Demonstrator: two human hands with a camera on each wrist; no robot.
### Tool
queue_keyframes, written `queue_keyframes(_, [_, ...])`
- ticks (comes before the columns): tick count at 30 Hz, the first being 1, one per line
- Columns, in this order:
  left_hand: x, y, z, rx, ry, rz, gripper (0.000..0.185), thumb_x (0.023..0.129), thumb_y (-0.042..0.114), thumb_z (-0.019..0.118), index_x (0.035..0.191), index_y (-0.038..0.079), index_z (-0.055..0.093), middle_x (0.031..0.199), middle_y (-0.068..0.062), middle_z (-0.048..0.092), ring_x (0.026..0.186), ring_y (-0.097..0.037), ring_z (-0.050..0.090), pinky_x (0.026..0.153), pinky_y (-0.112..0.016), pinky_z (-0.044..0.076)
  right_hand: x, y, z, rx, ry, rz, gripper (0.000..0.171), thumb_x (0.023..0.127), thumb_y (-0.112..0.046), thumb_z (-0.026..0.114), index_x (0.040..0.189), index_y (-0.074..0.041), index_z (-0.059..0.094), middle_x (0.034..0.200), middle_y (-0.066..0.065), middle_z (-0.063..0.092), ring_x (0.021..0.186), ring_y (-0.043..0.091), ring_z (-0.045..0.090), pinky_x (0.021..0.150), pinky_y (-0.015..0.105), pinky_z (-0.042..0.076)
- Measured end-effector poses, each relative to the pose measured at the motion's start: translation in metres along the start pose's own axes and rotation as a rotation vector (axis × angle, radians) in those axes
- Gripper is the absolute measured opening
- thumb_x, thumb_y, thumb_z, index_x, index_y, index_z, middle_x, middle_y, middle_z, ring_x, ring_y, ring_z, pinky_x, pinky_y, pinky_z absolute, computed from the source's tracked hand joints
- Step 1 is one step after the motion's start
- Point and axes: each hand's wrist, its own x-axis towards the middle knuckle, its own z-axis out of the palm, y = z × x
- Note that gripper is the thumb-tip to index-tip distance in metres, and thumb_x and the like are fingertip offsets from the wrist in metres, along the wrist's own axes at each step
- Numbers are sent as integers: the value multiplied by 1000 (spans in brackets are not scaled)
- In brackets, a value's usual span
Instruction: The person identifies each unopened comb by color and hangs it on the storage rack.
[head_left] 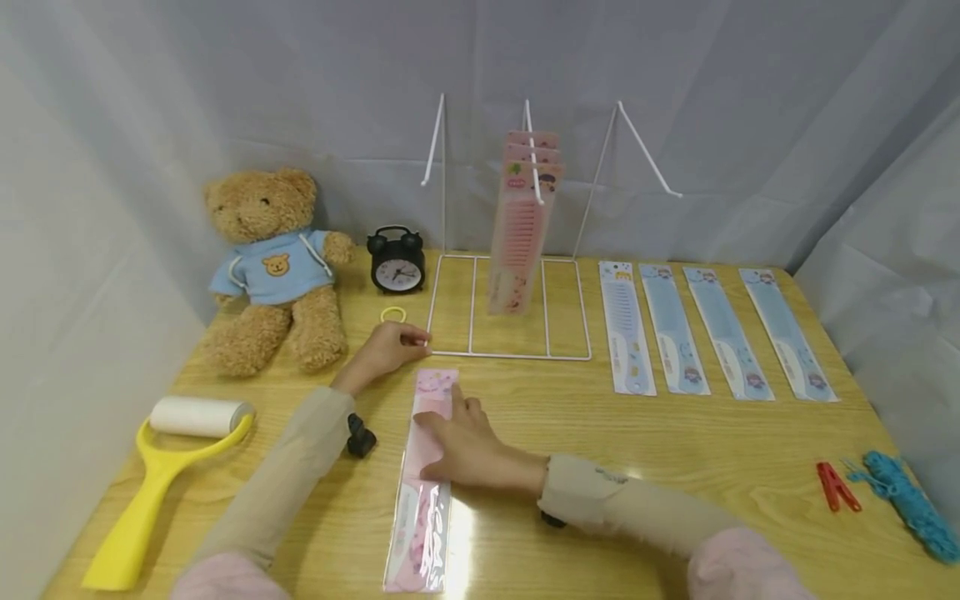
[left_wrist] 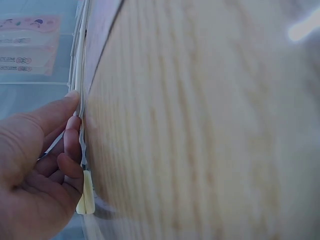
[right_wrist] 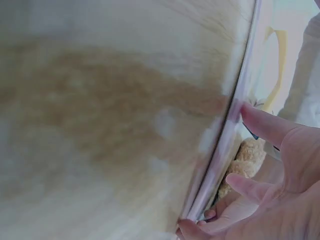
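Note:
My left hand pinches the front left corner of a white wire display rack; in the left wrist view, thumb and forefinger meet at its wire. On the table in front of the rack lies a packaged pink comb, flat and lengthwise. Over its upper half rests my right hand, fingers spread and touching the package; the right wrist view shows a fingertip against its edge. Pink packaged combs hang from the rack's middle hook, while both outer hooks are bare.
Several blue packaged combs lie in a row at right. A teddy bear, black alarm clock and yellow ring are left of the rack. A yellow lint roller lies front left; a red clip and blue yarn lie front right.

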Motion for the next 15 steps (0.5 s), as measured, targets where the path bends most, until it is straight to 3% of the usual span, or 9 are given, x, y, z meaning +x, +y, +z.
queue_keyframes(9, [1, -1, 0, 11, 1, 17, 27, 87, 9, 69, 108, -7, 68, 96, -19, 69, 89, -28, 64, 84, -40, 50, -1, 0, -12, 96, -36, 37, 86, 63, -4, 83, 139, -18, 47, 151, 35, 8, 124, 48, 32, 85, 45, 50])
queue_keyframes(12, [1, -2, 0, 11, 5, 15, 27, 86, 9, 69, 108, -7, 68, 95, -19, 70, 89, -27, 64, 83, -39, 50, -2, 1, -14, 120, -47, 45, 87, 61, -1, 83, 139, -16, 46, 151, 35, 8, 126, 48, 30, 88, 47, 48])
queue_keyframes(15, [1, -1, 0, 10, 8, 7, 27, 86, 10, 69, 108, -6, 68, 95, -18, 70, 89, -27, 63, 83, -39, 50, -4, 4, -12, 121, -40, 36, 86, 62, -9, 86, 138, -15, 47, 150, 36, 8, 129, 48, 27, 96, 52, 42])
